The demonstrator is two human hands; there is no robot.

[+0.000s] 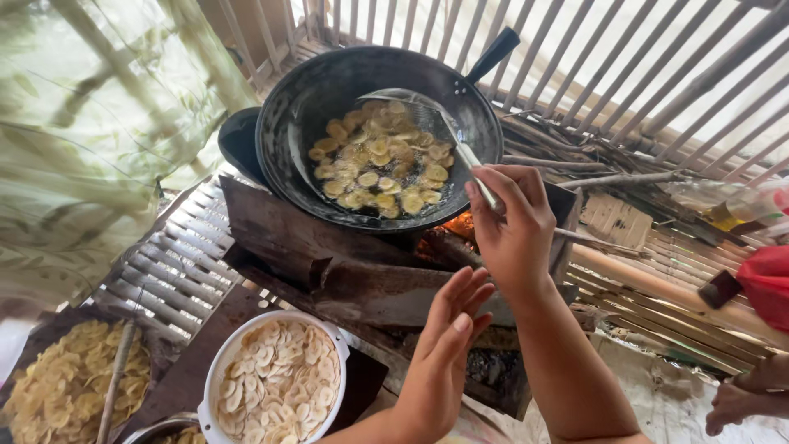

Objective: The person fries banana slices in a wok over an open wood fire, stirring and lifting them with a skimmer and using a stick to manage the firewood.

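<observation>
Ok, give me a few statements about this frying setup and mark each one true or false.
1. The right hand grips the handle of the skimmer that reaches into the black wok. True.
2. The wok holds only oil, with no slices in it. False: pale yellow round slices float in it.
3. The left hand is open and holds nothing. True.
4. The white bowl of raw slices stands on the fire. False: it stands lower left, in front of the wooden logs, away from the flames.
5. The wok is covered with a lid. False: it is open.
</observation>
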